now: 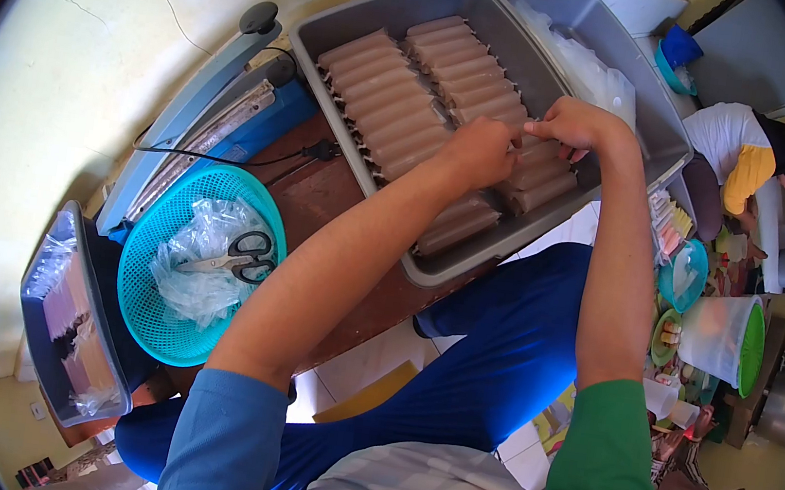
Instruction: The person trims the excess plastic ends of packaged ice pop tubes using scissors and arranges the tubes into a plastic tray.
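Two rows of brown, filled plastic tubes [381,97] lie side by side in a large grey tub [342,18]. My left hand [482,153] is over the middle of the tub, its fingers curled closed above the right row. Beside it, my right hand [578,129] has its thumb and fingers bent toward the left, the tips almost meeting the left hand. Whatever sits between the fingertips is too small or hidden to make out. Both forearms cross in front of the tub's near end, and part of the right row is covered by the hands.
Clear plastic bags fill part of a second grey tub [660,102]. On the left are a turquoise basket [134,311] with plastic and scissors [244,258], a blue bag sealer [183,112], and a dark bin [114,397] of packs. Another person [724,139] bends over at right, near a bucket [715,329].
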The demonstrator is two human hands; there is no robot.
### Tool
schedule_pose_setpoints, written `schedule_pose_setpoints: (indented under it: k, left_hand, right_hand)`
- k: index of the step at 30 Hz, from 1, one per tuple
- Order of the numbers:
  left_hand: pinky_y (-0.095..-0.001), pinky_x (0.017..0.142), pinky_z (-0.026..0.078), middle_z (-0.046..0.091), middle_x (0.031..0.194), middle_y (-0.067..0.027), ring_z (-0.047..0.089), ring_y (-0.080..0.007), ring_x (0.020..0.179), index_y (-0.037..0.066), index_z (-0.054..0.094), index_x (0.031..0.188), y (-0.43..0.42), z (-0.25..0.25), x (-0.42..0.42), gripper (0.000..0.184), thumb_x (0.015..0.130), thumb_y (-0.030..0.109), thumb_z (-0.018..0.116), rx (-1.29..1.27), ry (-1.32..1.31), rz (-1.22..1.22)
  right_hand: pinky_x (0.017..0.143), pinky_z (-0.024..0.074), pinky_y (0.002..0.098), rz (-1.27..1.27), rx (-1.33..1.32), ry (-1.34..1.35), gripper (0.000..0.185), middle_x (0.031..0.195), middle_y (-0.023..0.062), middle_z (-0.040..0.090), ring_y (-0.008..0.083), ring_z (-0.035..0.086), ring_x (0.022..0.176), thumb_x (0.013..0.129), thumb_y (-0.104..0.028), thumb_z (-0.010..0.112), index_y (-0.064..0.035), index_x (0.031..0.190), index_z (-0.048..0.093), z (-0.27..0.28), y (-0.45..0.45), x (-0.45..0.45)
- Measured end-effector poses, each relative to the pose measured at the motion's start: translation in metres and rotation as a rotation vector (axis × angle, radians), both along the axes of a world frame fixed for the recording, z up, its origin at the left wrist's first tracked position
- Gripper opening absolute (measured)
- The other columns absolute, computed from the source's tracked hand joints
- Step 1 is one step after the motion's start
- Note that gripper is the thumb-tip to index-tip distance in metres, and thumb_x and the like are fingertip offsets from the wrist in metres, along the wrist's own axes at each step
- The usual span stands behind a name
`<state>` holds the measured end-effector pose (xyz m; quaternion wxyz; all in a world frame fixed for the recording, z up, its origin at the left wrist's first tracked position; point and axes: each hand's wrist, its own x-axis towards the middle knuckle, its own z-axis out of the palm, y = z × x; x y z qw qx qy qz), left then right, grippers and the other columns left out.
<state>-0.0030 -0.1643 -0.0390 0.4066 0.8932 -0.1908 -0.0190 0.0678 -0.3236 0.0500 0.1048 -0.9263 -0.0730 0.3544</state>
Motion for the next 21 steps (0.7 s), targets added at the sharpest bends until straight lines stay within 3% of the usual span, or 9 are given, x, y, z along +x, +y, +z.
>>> schedule_pose_setpoints:
  k: [2, 9, 12, 14, 17, 21]
  left_hand:
    - [-0.0417, 0.079, 0.051, 0.069, 0.091, -0.0172, 0.066, -0.0338, 0.085, 0.003, 0.069, 0.099, 0.0, 0.0, 0.001, 0.024, 0.082, 0.02, 0.066, -0.003, 0.004, 0.005]
    - [-0.0433, 0.079, 0.05, 0.067, 0.092, -0.0209, 0.064, -0.0376, 0.088, 0.001, 0.069, 0.095, 0.015, 0.024, -0.024, 0.02, 0.081, 0.015, 0.066, 0.004, -0.076, 0.094]
    - [-0.0439, 0.078, 0.049, 0.067, 0.093, -0.0207, 0.063, -0.0384, 0.089, 0.001, 0.069, 0.095, 0.039, 0.036, -0.044, 0.019, 0.081, 0.014, 0.066, -0.023, -0.135, 0.094]
    - [-0.0441, 0.078, 0.049, 0.066, 0.093, -0.0204, 0.063, -0.0387, 0.09, 0.0, 0.068, 0.094, 0.057, 0.047, -0.059, 0.018, 0.081, 0.014, 0.067, -0.037, -0.168, 0.084]
    - [-0.0427, 0.078, 0.049, 0.066, 0.093, -0.0188, 0.063, -0.0379, 0.089, 0.001, 0.068, 0.096, 0.085, 0.064, -0.086, 0.018, 0.082, 0.013, 0.068, -0.082, -0.166, 0.092]
    - [-0.0388, 0.08, 0.049, 0.067, 0.098, -0.0169, 0.064, -0.0348, 0.091, 0.001, 0.068, 0.099, 0.118, 0.078, -0.12, 0.019, 0.082, 0.011, 0.069, -0.044, -0.073, 0.143]
  right_hand:
    - [0.059, 0.0541, 0.0347, -0.006, 0.009, -0.025, 0.054, 0.091, 0.0132, 0.067, 0.0211, 0.065, 0.068, 0.089, -0.046, 0.062, 0.0058, 0.105, 0.067, -0.002, -0.001, 0.001]
    - [0.057, 0.0513, 0.0345, 0.063, 0.027, -0.155, 0.047, 0.074, 0.0102, 0.067, 0.0189, 0.064, 0.063, 0.087, -0.042, 0.065, 0.0051, 0.083, 0.069, 0.018, 0.017, -0.015]
    - [0.061, 0.051, 0.038, 0.207, 0.078, -0.342, 0.044, 0.068, 0.0149, 0.066, 0.0254, 0.065, 0.063, 0.084, -0.039, 0.067, 0.0038, 0.076, 0.068, 0.018, 0.031, -0.034]
    - [0.067, 0.0512, 0.0425, 0.281, 0.028, -0.489, 0.042, 0.074, 0.0222, 0.066, 0.0355, 0.066, 0.069, 0.082, -0.039, 0.068, 0.0026, 0.079, 0.068, 0.017, 0.041, -0.046]
    - [0.071, 0.0507, 0.0464, 0.287, 0.06, -0.53, 0.041, 0.079, 0.0257, 0.065, 0.0422, 0.064, 0.077, 0.081, -0.04, 0.069, 0.0008, 0.081, 0.069, 0.034, 0.062, -0.077]
    - [0.072, 0.0512, 0.0467, 0.314, 0.061, -0.532, 0.043, 0.079, 0.0249, 0.066, 0.0424, 0.065, 0.08, 0.082, -0.04, 0.069, 0.0025, 0.079, 0.068, 0.039, 0.085, -0.104]
